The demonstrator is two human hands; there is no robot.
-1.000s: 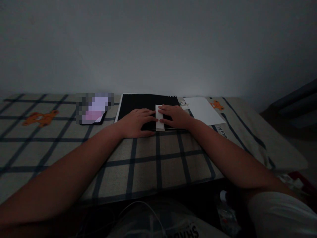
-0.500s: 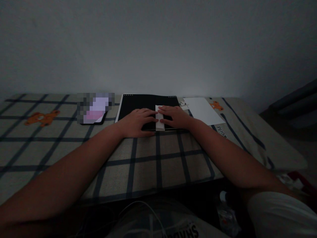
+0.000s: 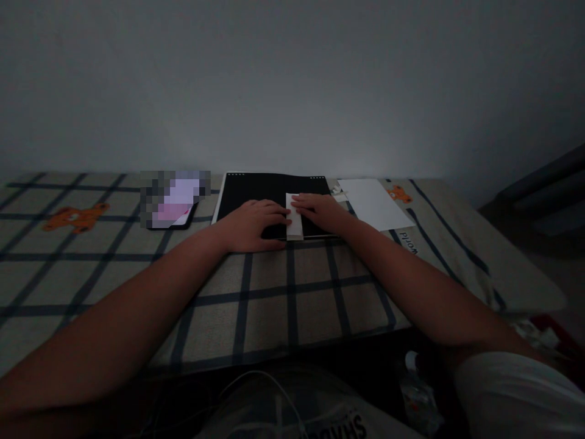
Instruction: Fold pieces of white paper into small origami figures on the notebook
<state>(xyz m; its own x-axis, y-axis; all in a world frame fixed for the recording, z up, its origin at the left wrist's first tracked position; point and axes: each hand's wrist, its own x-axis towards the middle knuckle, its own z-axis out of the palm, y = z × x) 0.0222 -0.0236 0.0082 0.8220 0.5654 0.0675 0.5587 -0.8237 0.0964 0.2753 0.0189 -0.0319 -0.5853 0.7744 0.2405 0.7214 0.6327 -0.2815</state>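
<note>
white strip (image 3: 294,229) lies on a black pad (image 3: 260,188); the left hand (image 3: 249,225), fingers spread, touches its left edge, the right hand (image 3: 323,213), fingers slightly parted, its far end.

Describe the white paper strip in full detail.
The white paper strip is narrow, plain and seemingly folded. It lies flat on the black sheet, running front to back, its near end about at the sheet's near edge. The left hand touches its left edge; the right hand rests over its far part.
</note>
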